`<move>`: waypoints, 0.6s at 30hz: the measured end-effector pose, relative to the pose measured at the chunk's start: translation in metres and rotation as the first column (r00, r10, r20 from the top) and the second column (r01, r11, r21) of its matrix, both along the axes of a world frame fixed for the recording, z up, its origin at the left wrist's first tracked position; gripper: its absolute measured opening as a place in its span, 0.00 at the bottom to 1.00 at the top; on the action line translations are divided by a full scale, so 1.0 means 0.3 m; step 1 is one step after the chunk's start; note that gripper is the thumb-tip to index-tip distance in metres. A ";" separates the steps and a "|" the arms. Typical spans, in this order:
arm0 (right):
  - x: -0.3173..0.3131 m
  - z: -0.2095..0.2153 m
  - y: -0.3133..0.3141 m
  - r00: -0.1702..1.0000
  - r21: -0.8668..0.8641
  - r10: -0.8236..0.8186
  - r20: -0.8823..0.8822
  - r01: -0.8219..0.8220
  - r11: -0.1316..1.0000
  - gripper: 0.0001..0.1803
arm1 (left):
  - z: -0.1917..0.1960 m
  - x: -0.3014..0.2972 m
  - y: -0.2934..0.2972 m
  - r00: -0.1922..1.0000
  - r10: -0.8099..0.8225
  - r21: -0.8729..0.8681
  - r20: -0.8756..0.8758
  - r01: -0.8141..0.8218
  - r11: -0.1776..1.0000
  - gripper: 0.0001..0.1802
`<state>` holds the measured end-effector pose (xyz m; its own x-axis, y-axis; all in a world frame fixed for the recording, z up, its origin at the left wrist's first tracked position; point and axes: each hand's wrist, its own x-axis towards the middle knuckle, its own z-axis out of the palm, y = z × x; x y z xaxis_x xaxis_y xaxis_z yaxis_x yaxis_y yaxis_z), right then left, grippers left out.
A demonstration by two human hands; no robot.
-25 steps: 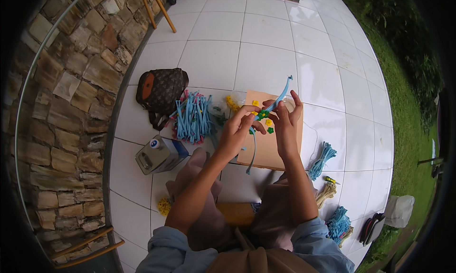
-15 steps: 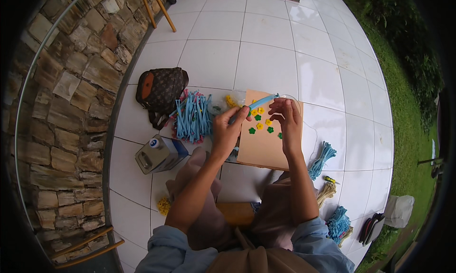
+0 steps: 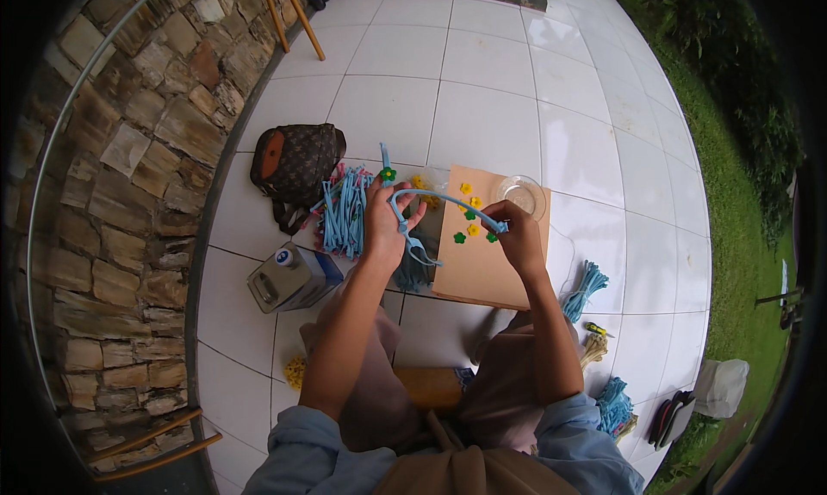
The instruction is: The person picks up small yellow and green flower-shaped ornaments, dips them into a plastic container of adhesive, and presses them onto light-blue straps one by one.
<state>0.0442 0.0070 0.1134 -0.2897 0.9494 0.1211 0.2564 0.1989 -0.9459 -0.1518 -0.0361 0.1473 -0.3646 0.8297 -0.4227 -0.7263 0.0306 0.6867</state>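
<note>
A light-blue cord-like strap (image 3: pixel 445 193) arches between my two hands above a tan board. My left hand (image 3: pixel 385 225) grips it, and a green flower piece (image 3: pixel 388 174) shows on the strap near those fingertips, with a short end sticking up beyond. More of the strap hangs in a loop below that hand. At the other end, my right hand (image 3: pixel 522 243) pinches the strap's knotted tip. Beneath the hands, the tan board (image 3: pixel 474 275) bears several loose yellow flower pieces (image 3: pixel 466 188) and green ones (image 3: pixel 459 237). A clear round dish (image 3: pixel 522 193) sits at its far right corner.
Left of the board lie a heap of blue and pink straps (image 3: pixel 345 215), a brown patterned bag (image 3: pixel 297 168) and a rectangular metal can (image 3: pixel 291 280). To the right are a blue bundle (image 3: pixel 586 290), a yellow-green handled tool (image 3: pixel 596 329) and another blue bundle (image 3: pixel 613 402). A stone wall (image 3: pixel 129 228) borders the left.
My left hand has moved left and turned, bringing the green flower piece into view. My right hand has lowered and now pinches the strap's end. The strap has bent from straight to arched.
</note>
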 end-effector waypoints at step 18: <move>-0.020 -0.239 -0.147 0.716 0.174 0.008 0.698 -0.181 0.968 0.15 | -0.004 -0.052 -0.045 0.989 -0.067 0.306 0.131 0.024 0.952 0.44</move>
